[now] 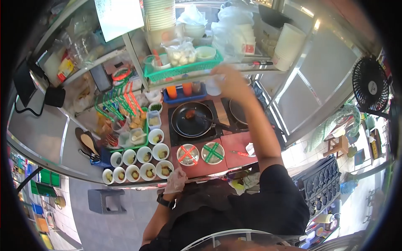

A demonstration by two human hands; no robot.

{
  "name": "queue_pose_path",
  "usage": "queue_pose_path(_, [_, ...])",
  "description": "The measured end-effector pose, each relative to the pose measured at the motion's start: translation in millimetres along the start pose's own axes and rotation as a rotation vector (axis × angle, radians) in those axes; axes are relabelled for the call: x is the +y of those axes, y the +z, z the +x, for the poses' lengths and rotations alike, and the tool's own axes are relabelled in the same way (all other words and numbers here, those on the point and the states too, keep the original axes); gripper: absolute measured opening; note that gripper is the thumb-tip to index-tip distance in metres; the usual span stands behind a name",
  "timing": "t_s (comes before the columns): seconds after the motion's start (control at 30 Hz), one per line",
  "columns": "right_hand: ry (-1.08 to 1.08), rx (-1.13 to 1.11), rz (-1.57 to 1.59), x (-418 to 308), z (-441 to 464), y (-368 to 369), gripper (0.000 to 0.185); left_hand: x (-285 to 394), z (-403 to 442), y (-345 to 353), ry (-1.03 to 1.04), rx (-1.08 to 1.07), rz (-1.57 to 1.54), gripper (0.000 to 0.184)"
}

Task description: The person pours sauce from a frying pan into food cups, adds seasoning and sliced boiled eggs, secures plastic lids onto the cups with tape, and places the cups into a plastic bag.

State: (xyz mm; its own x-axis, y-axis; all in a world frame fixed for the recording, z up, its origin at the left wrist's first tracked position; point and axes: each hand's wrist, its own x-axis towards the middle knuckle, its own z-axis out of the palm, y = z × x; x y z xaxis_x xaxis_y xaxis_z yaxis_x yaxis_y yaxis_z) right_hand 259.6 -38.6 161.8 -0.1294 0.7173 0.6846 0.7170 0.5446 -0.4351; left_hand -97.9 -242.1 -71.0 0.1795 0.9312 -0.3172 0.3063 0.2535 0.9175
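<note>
My left hand (176,181), in a thin clear plastic glove, is at the counter's front edge beside the nearest of several white cups (164,169) with food in them. The glove's folds hide how its fingers are bent. Raised over the stove, my right hand (231,84) is smeared by motion near the right end of a green basket (184,72) on the shelf; whether it holds anything is unclear. Below that arm sits a black frying pan (184,127), with a dark-handled utensil (209,121) lying across it and something reddish-brown at its head.
Two round containers, one with a red tape cross (187,155) and one with a green cross (212,153), stand before the pan. A second pan (237,113) is partly behind my arm. A blue tray (184,94) holds orange-filled cups. A black fan (371,85) is at right.
</note>
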Motion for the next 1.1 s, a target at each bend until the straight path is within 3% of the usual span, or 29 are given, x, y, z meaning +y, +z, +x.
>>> queue_pose_path(0.07, [-0.04,0.296,-0.373,43.1,40.0,-25.0,0.021,17.5,-8.7,-14.6,0.267,-0.179,0.042,0.005])
queue_pose_path(0.13, [0.144,0.183,-0.601,98.5,60.2,-33.6,0.03,24.4,-5.3,-25.9,0.273,-0.228,0.035,0.004])
queue_pose_path(0.17, [0.134,0.201,-0.602,114.7,67.3,-33.8,0.03,33.4,-6.9,-31.1,0.26,-0.3,-0.025,0.006])
queue_pose_path(0.23, [0.541,-0.01,-0.527,133.1,81.4,-33.7,0.04,52.0,-8.1,-41.3,0.242,-0.425,-0.073,0.011])
queue_pose_path(0.33, [0.616,-0.14,-0.579,135.1,90.9,-32.8,0.048,55.8,2.3,-50.3,0.376,-0.504,-0.078,0.016])
queue_pose_path(0.4, [0.612,-0.055,-0.608,124.5,83.6,-26.4,0.049,59.6,7.6,-57.3,0.36,-0.532,-0.024,0.019])
queue_pose_path(0.57, [0.305,0.246,-0.538,131.4,86.9,-30.4,0.045,78.6,10.0,-61.8,0.442,-0.549,-0.076,0.019])
queue_pose_path(0.6, [0.303,0.249,-0.543,123.2,86.9,-34.5,0.045,82.0,11.8,-63.0,0.447,-0.553,-0.077,0.019])
queue_pose_path(0.67, [-0.041,0.469,-0.338,81.4,83.9,-47.3,0.046,87.3,14.7,-63.7,0.535,-0.52,-0.086,0.018])
queue_pose_path(0.8, [0.006,0.368,-0.042,-51.6,61.8,-64.2,0.051,139.3,3.3,-71.0,0.607,-0.451,-0.028,0.022])
queue_pose_path(0.87, [-0.173,0.251,0.227,-100.5,45.3,-63.5,0.064,164.9,4.3,-74.8,0.673,-0.353,-0.042,0.034])
queue_pose_path(0.9, [-0.167,0.229,0.238,-123.9,34.9,-62.2,0.064,174.3,13.4,-78.6,0.828,-0.261,0.04,0.047])
queue_pose_path(0.93, [-0.151,0.112,0.444,-145.8,24.2,-61.0,0.068,183.0,23.4,-83.0,0.977,-0.166,0.126,0.06])
queue_pose_path(0.97, [-0.129,-0.005,0.649,-160.7,14.8,-57.9,0.073,191.0,29.8,-80.7,0.89,-0.205,-0.16,0.072])
queue_pose_path(1.0, [-0.117,-0.026,0.659,-169.4,7.3,-53.7,0.073,198.0,35.4,-75.0,0.794,-0.239,-0.446,0.084])
queue_pose_path(1.07, [-0.122,-0.166,0.683,-181.2,-6.5,-46.6,0.077,211.3,41.2,-72.5,0.781,-0.333,-0.7,0.095])
queue_pose_path(1.1, [-0.099,-0.166,0.706,-185.0,-13.4,-39.7,0.074,214.8,47.6,-77.5,0.801,-0.47,-0.766,0.087])
